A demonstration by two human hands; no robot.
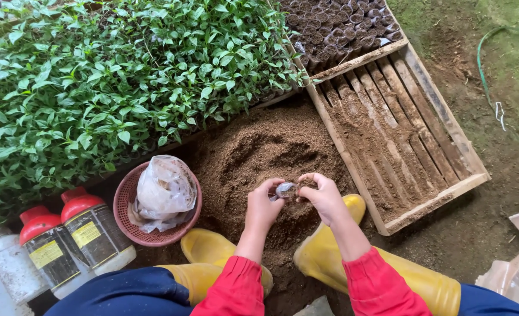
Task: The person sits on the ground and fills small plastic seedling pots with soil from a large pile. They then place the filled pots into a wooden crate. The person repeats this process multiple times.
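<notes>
Right between the two hands sits one small clear plastic seedling bag (286,189), pinched from both sides: the left hand (262,206) has its fingers curled onto the bag's left edge and the right hand (325,197) grips the right edge with bent fingertips, so both are closed on it, and the bag looks partly filled with dark soil. Directly under and beyond the hands is one big loose pile of brown crumbly potting soil (265,149) heaped on the ground. Below the hands, nearer the person, you can count two glossy yellow rubber boots (330,251) planted in the edge of the soil, plus two red sleeves and dark blue trousers. Just left of the left hand is one round pink plastic basket (125,205) with one crumpled clear plastic bag (165,190) stuffed in it. Further left of that stand two white plastic bottles with red caps and yellow labels (93,231), side by side and touching, and a couple of pale jugs at the frame edge that I can't make out well. Up and to the right of the right hand lies one shallow wooden slatted tray (441,111), dusted with soil, and past its far end are rows of small filled dark soil bags (341,26), too many and too tight to count. Far beyond the left hand is one dense bed of green leafy seedlings (113,76). One thin green hose (480,52) curls on the dirt off to the far right.
</notes>
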